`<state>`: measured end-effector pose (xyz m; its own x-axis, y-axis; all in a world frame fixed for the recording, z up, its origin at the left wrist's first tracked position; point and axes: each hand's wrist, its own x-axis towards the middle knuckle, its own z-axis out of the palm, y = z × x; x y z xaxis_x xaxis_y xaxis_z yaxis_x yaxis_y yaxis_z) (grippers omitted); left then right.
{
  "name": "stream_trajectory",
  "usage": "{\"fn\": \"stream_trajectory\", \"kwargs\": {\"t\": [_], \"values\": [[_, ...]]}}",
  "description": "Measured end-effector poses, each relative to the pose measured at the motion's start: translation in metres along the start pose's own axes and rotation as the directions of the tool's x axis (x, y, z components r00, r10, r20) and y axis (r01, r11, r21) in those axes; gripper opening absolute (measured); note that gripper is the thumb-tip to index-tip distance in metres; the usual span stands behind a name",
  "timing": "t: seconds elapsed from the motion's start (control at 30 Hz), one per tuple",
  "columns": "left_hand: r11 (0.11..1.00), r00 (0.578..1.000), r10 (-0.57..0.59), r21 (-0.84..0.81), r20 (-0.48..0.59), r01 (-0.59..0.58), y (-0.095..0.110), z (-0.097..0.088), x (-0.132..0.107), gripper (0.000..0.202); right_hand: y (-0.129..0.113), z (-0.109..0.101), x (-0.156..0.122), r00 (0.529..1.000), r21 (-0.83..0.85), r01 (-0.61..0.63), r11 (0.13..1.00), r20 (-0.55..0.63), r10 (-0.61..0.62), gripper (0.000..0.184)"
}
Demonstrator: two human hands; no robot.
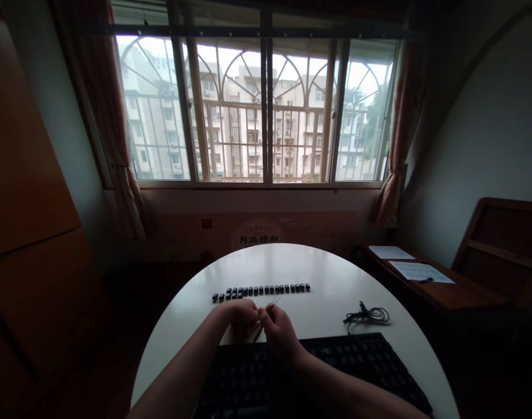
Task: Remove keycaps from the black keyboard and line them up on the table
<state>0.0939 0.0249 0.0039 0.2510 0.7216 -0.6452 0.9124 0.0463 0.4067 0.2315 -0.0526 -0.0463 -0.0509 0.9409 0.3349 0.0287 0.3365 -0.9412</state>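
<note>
My right hand (pixel 279 330) is closed around a wire keycap puller (pixel 276 299), whose thin wires stick out above the fingers. A slim dark end shows below the hands. My left hand (pixel 243 312) meets it with fingers pinched together; what they hold is hidden. Both hands are just above the back edge of a black keyboard (pixel 357 355), partly covered by my forearms. Beyond them, several black keycaps (pixel 270 288) stand in a long row on the white table, with a shorter row (pixel 228 297) in front at the left.
The keyboard's coiled cable (pixel 370 315) lies on the round white table (pixel 327 267) at the right. Past the table's right edge, papers (pixel 422 272) and a dark object lie on a wooden surface (pixel 475 291). A window (pixel 266 116) with curtains is ahead.
</note>
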Motion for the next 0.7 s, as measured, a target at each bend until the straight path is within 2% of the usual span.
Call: {"fn": "stream_trajectory", "kwargs": {"t": [0.23,0.33,0.5,0.6,0.7], "values": [[0.999,0.999,0.034,-0.039,0.005,-0.034,0.002,0.003,0.000,0.022,-0.003,-0.008,-0.003,0.997,-0.101,-0.017,0.995,0.071,0.024,0.036],[0.995,0.998,0.069,-0.070,0.001,-0.069,-0.002,0.004,0.003,0.018,-0.003,-0.010,-0.002,0.992,-0.070,-0.048,0.996,0.110,0.055,0.037],[0.992,0.995,0.098,-0.082,0.002,-0.098,-0.007,0.006,0.008,0.026,-0.003,-0.011,-0.004,0.986,0.044,-0.114,0.992,0.123,0.108,0.042],[0.989,0.993,0.119,-0.090,-0.013,-0.120,-0.009,0.008,0.006,0.026,-0.010,-0.016,-0.010,0.984,0.071,-0.085,0.994,0.161,0.073,0.040],[0.982,0.986,0.162,-0.092,-0.028,-0.164,-0.007,0.008,-0.002,0.026,-0.026,-0.030,-0.018,0.975,0.053,-0.003,0.999,0.221,-0.009,0.033]]}}
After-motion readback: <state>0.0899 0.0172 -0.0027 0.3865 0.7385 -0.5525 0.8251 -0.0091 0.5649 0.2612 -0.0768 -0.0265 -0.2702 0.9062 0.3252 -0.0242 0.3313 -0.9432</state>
